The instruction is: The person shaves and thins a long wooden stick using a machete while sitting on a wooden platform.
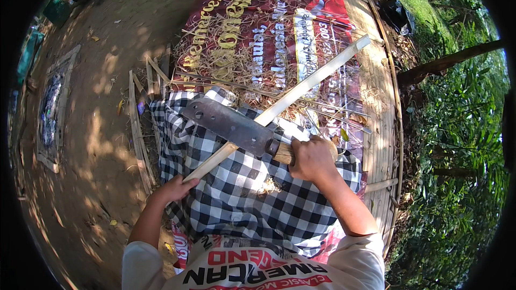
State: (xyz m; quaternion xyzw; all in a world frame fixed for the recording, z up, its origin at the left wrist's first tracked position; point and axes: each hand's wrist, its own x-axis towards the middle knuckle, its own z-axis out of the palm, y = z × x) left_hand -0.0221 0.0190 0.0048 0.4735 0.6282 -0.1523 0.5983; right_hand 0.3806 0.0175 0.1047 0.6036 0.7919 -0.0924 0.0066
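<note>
My left hand [174,189] is closed round the near end of a long pale bamboo strip [312,81], which slants away to the far right. My right hand [313,158] grips the wooden handle of a broad dark cleaver [231,127]. The cleaver's wide blade lies across the strip, covering part of it, and points to the left. Whether its edge bites into the strip, I cannot tell. Beneath both is a black-and-white checked cloth [252,196] spread over my lap.
A dark red printed banner [215,32], strewn with thin curled shavings [242,56], covers a bamboo-slat platform [371,96]. Several split bamboo pieces [137,129] stand at its left edge. Bare dirt ground lies left, with a framed panel [56,107]. Green plants [457,182] grow right.
</note>
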